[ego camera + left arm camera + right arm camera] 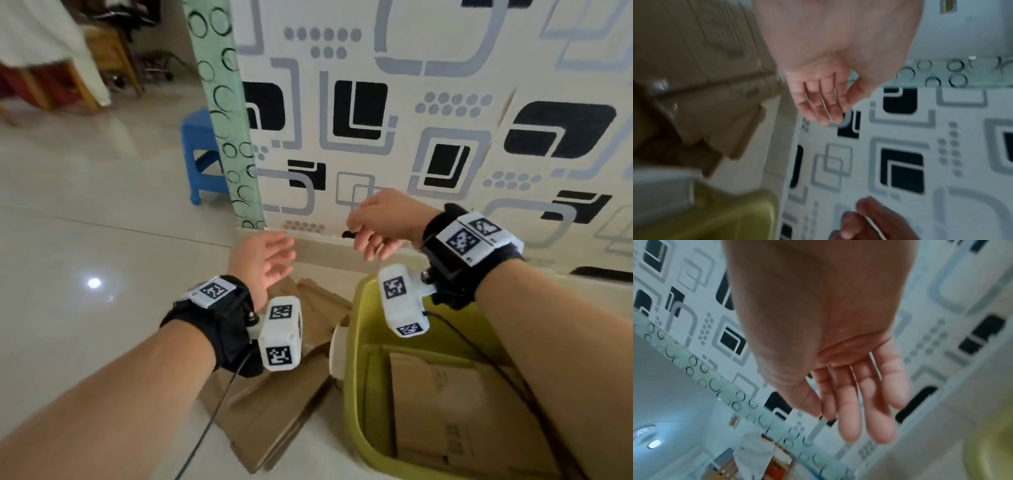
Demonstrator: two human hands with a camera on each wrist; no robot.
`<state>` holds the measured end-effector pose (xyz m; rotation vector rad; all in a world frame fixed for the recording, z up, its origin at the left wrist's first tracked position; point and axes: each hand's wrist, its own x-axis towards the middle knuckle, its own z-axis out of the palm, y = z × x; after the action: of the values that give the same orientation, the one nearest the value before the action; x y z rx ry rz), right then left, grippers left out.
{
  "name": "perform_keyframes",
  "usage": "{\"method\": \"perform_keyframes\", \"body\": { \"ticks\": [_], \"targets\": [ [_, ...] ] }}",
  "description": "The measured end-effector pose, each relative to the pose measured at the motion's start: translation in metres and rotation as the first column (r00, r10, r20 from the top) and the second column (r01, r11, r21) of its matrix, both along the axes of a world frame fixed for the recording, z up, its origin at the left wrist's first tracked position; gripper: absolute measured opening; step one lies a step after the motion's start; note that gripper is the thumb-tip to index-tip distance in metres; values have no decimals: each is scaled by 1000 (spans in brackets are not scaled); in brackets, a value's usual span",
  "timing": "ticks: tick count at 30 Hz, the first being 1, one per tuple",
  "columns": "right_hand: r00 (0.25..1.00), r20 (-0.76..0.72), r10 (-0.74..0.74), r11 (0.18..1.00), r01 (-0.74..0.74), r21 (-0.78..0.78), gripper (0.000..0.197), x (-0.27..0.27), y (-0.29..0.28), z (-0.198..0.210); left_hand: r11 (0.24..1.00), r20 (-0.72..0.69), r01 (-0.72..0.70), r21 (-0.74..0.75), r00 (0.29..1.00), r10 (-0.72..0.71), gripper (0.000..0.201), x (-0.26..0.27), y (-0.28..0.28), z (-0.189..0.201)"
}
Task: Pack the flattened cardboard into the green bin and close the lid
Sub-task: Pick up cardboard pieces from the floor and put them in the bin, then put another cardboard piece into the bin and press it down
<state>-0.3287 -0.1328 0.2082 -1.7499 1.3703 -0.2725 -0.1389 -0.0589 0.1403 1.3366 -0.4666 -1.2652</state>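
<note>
The green bin (353, 387) stands on the floor at the lower right, next to the wall, its top uncovered. Flattened cardboard (455, 404) stands inside it. More flattened cardboard (274, 411) lies on the floor to the bin's left, partly under my left wrist. A white piece (337, 349) stands against the bin's left rim. My left hand (274, 260) hovers above the floor cardboard (694, 65), palm up, fingers relaxed and empty. My right hand (373, 236) hangs above the bin's far end with straight fingers (859, 402), holding nothing.
A patterned wall (411, 137) runs right behind the bin. A green circle-patterned strip (226, 120) marks its left end, with a blue plastic stool (202, 154) behind it. Wooden furniture (102, 58) stands far left. Glossy floor tiles (102, 240) stretch to the left.
</note>
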Motion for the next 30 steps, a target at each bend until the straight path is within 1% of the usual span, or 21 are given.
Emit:
{"method": "perform_keyframes", "body": {
  "ticks": [1, 3, 5, 6, 7, 10, 11, 13, 14, 15, 17, 18, 20, 21, 23, 24, 25, 26, 27, 29, 30],
  "targets": [
    [998, 53, -22, 999, 20, 34, 17, 17, 2, -8, 997, 68, -49, 60, 997, 45, 29, 15, 5, -9],
    [994, 98, -57, 991, 44, 129, 19, 57, 7, -32, 972, 173, -143, 186, 979, 111, 34, 49, 17, -30],
    [999, 39, -19, 982, 11, 186, 23, 88, 12, -58, 936, 230, -204, 286, 963, 140, 38, 76, 26, -52],
    [1000, -11, 23, 980, -21, 196, 29, 103, 12, -73, 919, 251, -218, 328, 958, 138, 39, 90, 31, -63],
    [998, -44, 33, 979, -23, 201, 34, 117, 11, -88, 905, 259, -214, 369, 958, 121, 41, 102, 37, -73],
    [981, -193, 34, 982, 3, 189, 41, 140, 14, -125, 875, 175, -150, 460, 982, 76, 46, 121, 50, -95],
    [974, -227, 8, 983, 34, 180, 42, 146, 15, -136, 866, 140, -127, 484, 988, 67, 46, 125, 53, -101],
    [974, -210, -81, 965, 129, 228, 46, 153, 15, -155, 841, 93, -112, 529, 993, 74, 40, 132, 55, -115],
    [971, -213, -107, 956, 159, 246, 49, 156, 14, -165, 833, 74, -99, 544, 995, 69, 40, 135, 55, -123],
    [965, -230, -123, 949, 182, 256, 50, 157, 13, -171, 833, 52, -76, 549, 997, 57, 45, 135, 54, -131],
    [952, -270, -142, 938, 217, 272, 47, 156, 11, -181, 834, 1, -28, 551, 999, 33, 54, 131, 52, -139],
    [948, -284, -144, 934, 225, 277, 45, 155, 9, -187, 835, -22, -11, 550, 999, 27, 53, 128, 50, -141],
    [944, -291, -155, 928, 240, 284, 44, 152, 9, -196, 834, -46, 0, 552, 998, 30, 44, 123, 46, -147],
    [942, -295, -162, 929, 246, 278, 41, 150, 10, -199, 825, -24, -14, 565, 999, 33, 38, 122, 43, -150],
    [927, -334, -171, 940, 255, 226, 33, 147, 10, -202, 812, 31, -61, 580, 998, 53, 36, 122, 39, -162],
    [916, -356, -183, 942, 267, 204, 32, 145, 10, -203, 810, 47, -72, 582, 997, 54, 32, 122, 38, -166],
    [910, -365, -196, 940, 280, 193, 33, 144, 10, -203, 809, 55, -74, 584, 997, 51, 22, 123, 39, -168],
    [911, -366, -191, 939, 278, 204, 29, 145, 11, -201, 812, 53, -75, 579, 997, 55, 14, 124, 40, -168],
    [917, -364, -164, 940, 257, 223, 28, 143, 13, -199, 818, 49, -78, 570, 997, 62, 11, 125, 40, -170],
    [913, -397, -95, 945, 208, 252, 29, 143, 16, -196, 839, 15, -52, 541, 998, 53, 18, 126, 43, -165],
    [911, -397, -109, 945, 219, 244, 31, 143, 18, -195, 855, 1, -48, 517, 998, 55, 22, 127, 45, -159]
  ]
}}
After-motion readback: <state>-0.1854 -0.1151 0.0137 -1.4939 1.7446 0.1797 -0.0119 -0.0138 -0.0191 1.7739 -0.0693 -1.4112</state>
